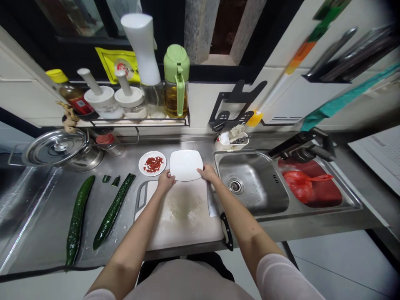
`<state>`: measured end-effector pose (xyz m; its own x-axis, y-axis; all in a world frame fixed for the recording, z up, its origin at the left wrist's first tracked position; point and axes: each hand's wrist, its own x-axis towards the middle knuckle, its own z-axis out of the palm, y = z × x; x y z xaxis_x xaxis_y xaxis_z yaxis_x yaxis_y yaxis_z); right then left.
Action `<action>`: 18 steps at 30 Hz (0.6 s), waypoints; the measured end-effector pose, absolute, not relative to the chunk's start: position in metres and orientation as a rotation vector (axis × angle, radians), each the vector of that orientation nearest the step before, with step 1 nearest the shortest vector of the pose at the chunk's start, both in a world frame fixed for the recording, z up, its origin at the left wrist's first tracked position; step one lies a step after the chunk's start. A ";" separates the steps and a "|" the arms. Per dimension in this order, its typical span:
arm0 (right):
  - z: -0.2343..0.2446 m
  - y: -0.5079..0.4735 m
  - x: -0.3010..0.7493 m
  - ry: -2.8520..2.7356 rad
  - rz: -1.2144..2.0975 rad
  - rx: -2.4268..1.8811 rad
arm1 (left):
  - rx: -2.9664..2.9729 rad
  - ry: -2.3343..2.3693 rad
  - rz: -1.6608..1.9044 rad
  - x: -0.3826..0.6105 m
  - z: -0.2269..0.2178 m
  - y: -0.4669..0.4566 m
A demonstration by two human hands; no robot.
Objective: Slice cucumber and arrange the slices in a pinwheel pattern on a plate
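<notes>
A white square plate (186, 165) is held level at the far edge of the cutting board (187, 227). My left hand (166, 180) grips its near left corner, and my right hand (208, 173) pinches its right edge. Wet marks spread over the board's middle. Just left of the plate, a small round white dish (143, 160) holds red goji-like berries (153, 164). On the board's right side lies a kitchen knife (227, 231) with a black handle. Two cucumbers, a whole one (79, 218) and a trimmed one (113, 213), rest on the counter, near two cut-off ends (116, 181).
At right is a steel sink (254, 183) with a black faucet (306, 146) and a red plastic bag (301, 185). A lidded pot (61, 146) stands back left. The rack (140, 122) carries an oil jug (177, 83), a spray bottle and seasoning jars. Knives (350, 54) hang upper right.
</notes>
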<state>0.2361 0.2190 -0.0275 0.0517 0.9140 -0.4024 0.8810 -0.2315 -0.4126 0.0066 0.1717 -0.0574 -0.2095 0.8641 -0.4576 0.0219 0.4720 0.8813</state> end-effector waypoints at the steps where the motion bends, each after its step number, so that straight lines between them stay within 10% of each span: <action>1: -0.028 0.219 0.236 -1.913 0.931 -2.241 | 0.782 1.610 0.932 0.007 -0.056 0.172; 18: -0.028 0.221 0.235 -1.896 0.956 -2.268 | 0.839 1.765 0.844 0.010 -0.055 0.169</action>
<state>0.2348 0.2211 -0.0280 0.0661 0.9013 -0.4282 0.8800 -0.2549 -0.4007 0.0102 0.1692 -0.0547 -0.2916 0.8361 -0.4647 0.1636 0.5222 0.8370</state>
